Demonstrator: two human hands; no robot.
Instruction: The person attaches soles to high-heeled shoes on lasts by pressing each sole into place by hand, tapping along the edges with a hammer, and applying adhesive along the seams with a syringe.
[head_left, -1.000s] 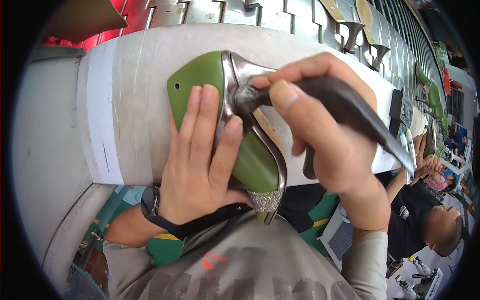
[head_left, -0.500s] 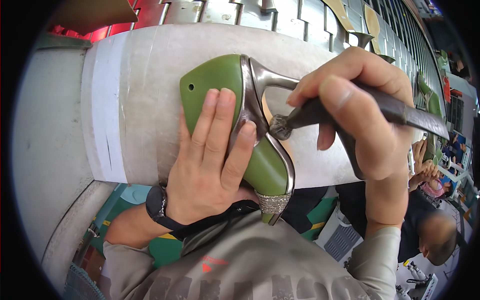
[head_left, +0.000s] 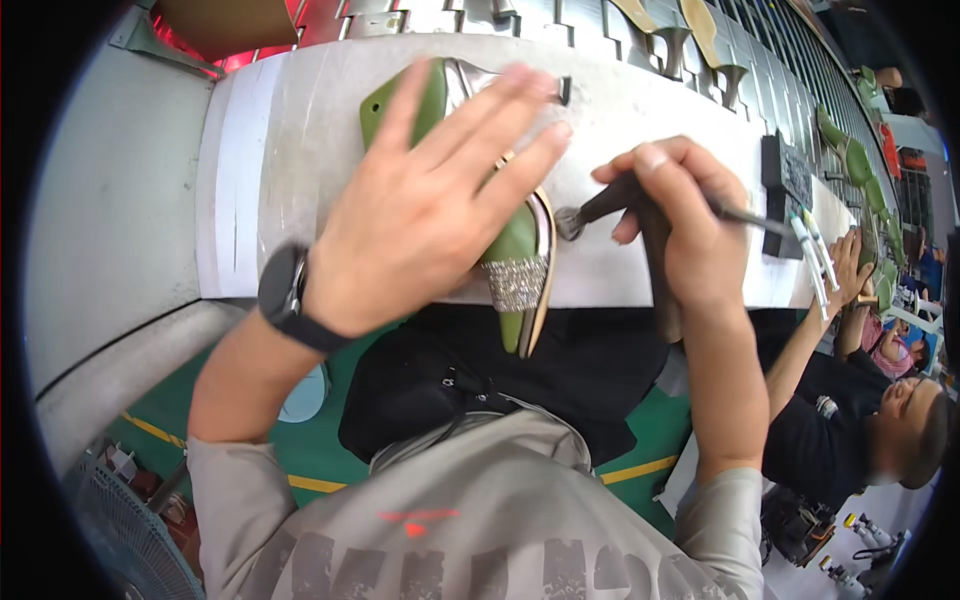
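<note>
Probably hammering the side of the green shoe (head_left: 515,240) on the desk (head_left: 605,268): gripping hammer (head_left: 610,201) in right hand (head_left: 695,220), spreading left hand (head_left: 420,212) loose over shoe; next likely needing firm steadying.

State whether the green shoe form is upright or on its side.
The green shoe form is on its side: its sole edge faces right, not down at the white surface.

The green high-heeled shoe (head_left: 516,238) lies on its side on the pale counter (head_left: 640,115), partly hidden by the left hand (head_left: 425,205); its pointed toe, with a glittering band (head_left: 517,285), overhangs the near edge. The dark hammer (head_left: 611,199), in the right hand (head_left: 700,230), has its rounded face near the sole.
</note>
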